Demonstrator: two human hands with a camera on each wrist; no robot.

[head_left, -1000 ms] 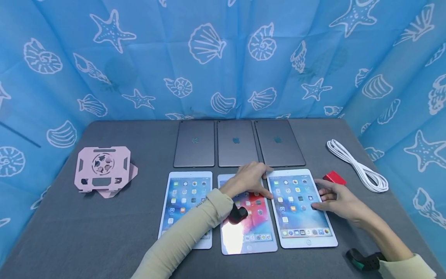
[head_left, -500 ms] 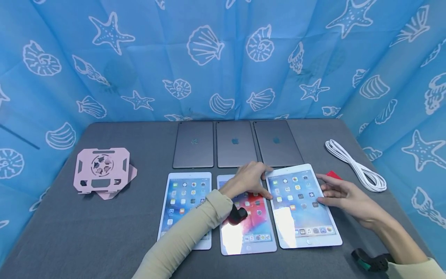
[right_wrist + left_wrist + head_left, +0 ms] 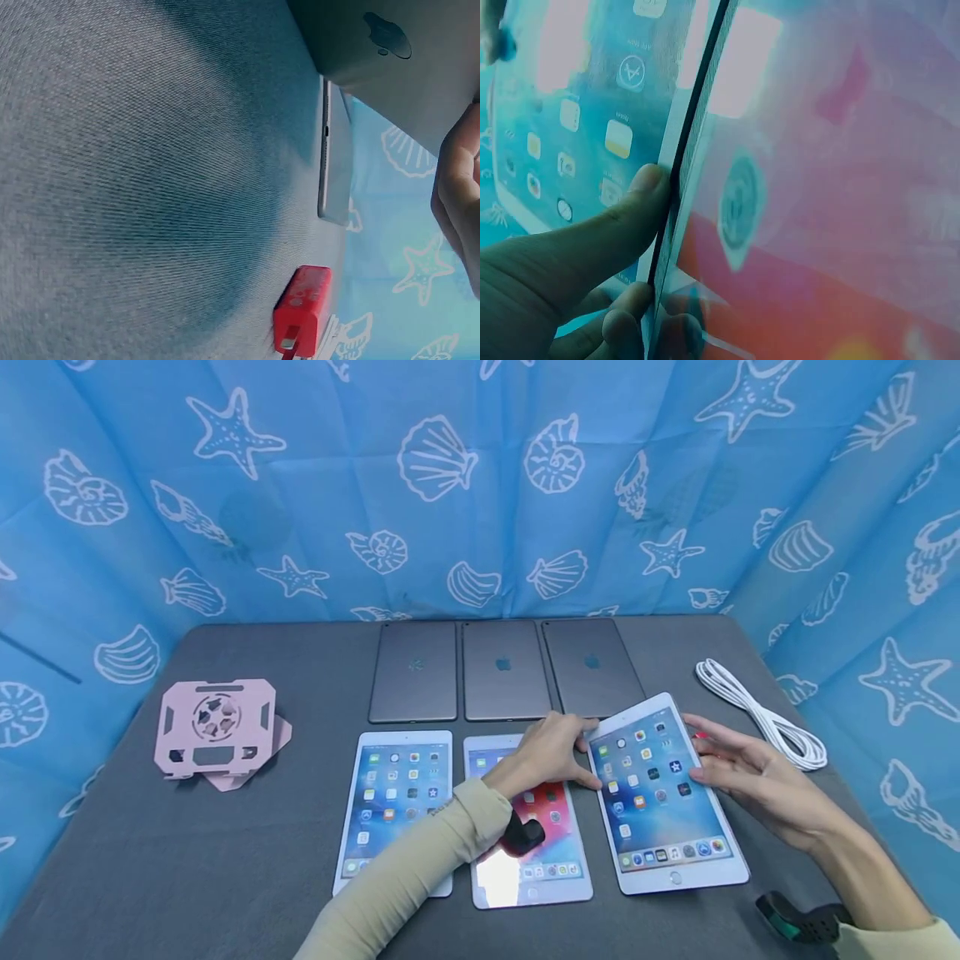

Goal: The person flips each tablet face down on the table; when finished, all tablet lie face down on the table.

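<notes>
A white tablet (image 3: 652, 802) with a lit home screen leans up off the cloth at its far end, its near edge low by the table. My left hand (image 3: 551, 750) pinches its left edge, thumb on the front, fingers curled below, as the left wrist view shows. My right hand (image 3: 765, 785) grips the right edge, thumb on the front and fingers behind. The right wrist view shows the tablet's grey back (image 3: 420, 82) raised above the cloth. Beneath my left forearm lie a second white tablet (image 3: 555, 852) with a red-toned screen and a third white tablet (image 3: 390, 785).
Three dark tablets (image 3: 502, 677) lie face down in a row at the back. A pink slotted stand (image 3: 217, 727) is on the left. On the right are a coiled white cable (image 3: 765, 714) and a red charger block (image 3: 304, 304), mostly hidden behind my right hand in the head view.
The right white tablet has tipped up from lying flat, its far edge rising and the tablet shifting slightly right. My right hand has moved up and right with it; my left hand moved slightly right.
</notes>
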